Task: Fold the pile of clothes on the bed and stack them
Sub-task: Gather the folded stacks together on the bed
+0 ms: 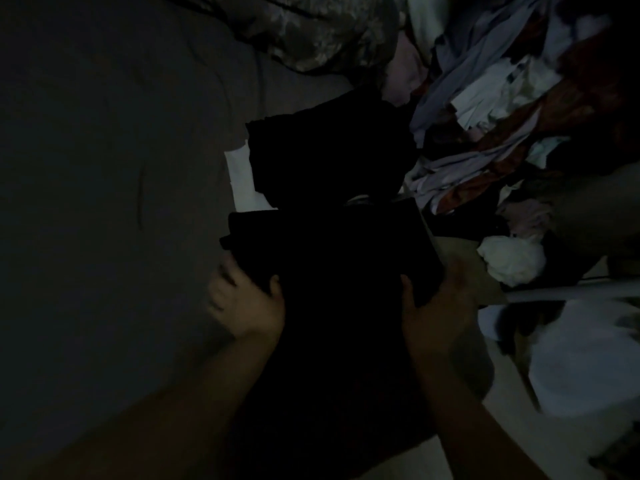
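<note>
The scene is very dark. A folded black garment (329, 258) lies in front of me on the grey bed (104, 168). My left hand (246, 303) grips its near left edge, thumb on top. My right hand (436, 299) holds its near right edge the same way. Just beyond it lies another dark folded garment (325, 150) on top of a white folded piece (242, 178). A jumbled pile of clothes (502, 116) in white, lavender and rust red fills the far right.
A mottled blanket (322, 29) is bunched at the top of the bed. A crumpled white cloth (512, 258) lies to the right. A pale round basket or tub (581, 358) stands at the lower right, off the bed.
</note>
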